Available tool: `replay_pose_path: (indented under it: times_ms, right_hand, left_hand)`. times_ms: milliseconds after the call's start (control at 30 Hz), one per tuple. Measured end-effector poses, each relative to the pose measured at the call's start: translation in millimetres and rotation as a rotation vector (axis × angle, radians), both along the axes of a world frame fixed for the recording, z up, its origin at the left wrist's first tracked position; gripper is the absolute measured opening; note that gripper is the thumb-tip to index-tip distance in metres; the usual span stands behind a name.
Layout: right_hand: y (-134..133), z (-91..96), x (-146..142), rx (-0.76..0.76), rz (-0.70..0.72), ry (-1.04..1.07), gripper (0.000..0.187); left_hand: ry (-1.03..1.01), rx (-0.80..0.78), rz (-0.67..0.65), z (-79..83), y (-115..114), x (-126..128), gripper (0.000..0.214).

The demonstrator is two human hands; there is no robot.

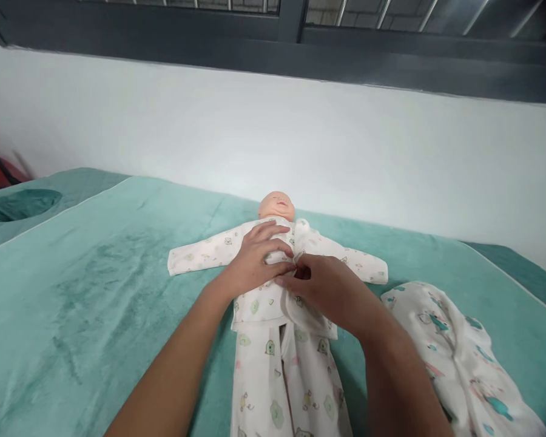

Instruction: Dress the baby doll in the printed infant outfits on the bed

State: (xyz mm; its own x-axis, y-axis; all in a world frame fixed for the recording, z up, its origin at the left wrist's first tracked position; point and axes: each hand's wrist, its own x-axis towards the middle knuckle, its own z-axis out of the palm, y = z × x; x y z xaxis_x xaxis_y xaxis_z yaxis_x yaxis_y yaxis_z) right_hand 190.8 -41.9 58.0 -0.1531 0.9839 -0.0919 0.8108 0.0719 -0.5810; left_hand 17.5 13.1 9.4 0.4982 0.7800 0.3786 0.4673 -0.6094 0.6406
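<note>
A baby doll (277,205) lies on its back, its head toward the wall. It wears a white long-sleeved baby jacket (259,306) printed with small animals, sleeves spread out to both sides. Matching white trousers (255,376) cover the legs. My left hand (261,255) rests on the jacket's chest with its fingers spread. Beside it, at the jacket's front opening, my right hand (321,282) pinches the cloth edge between thumb and fingers. The exact bit of cloth in the pinch is partly hidden by the fingers.
The doll lies on a teal plush cover (118,303) with a round face hole (22,204) at the far left. A folded white patterned baby garment (455,358) is at the right. Behind stands a white wall (255,133) below a dark window frame (209,45).
</note>
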Motion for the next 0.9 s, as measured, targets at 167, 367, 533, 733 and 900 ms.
replay_pose_path:
  times_ms: [167,367,533,733,900]
  right_hand:
    - [7.2,-6.8,-0.3,0.024,0.021,-0.065,0.032]
    - [21.3,-15.3,23.7,-0.151,0.164,0.27,0.033]
    - [29.3,-30.1,33.5,-0.144,0.231,0.562,0.037]
    - [32.7,-37.4,33.6,-0.11,0.219,0.675,0.039]
    - [34.9,-39.9,34.3,-0.152,0.207,0.724,0.034]
  left_hand:
    - [-0.002,0.031,-0.021,-1.8,0.8,-1.1,0.009]
    - [-0.027,0.058,-0.038,-6.7,3.7,-2.6,0.018]
    - [-0.031,0.06,-0.032,-6.6,3.7,-2.0,0.018]
    - [-0.028,0.056,-0.034,-5.0,3.1,-2.0,0.02]
    - [-0.038,0.057,-0.028,-6.1,3.7,-0.7,0.019]
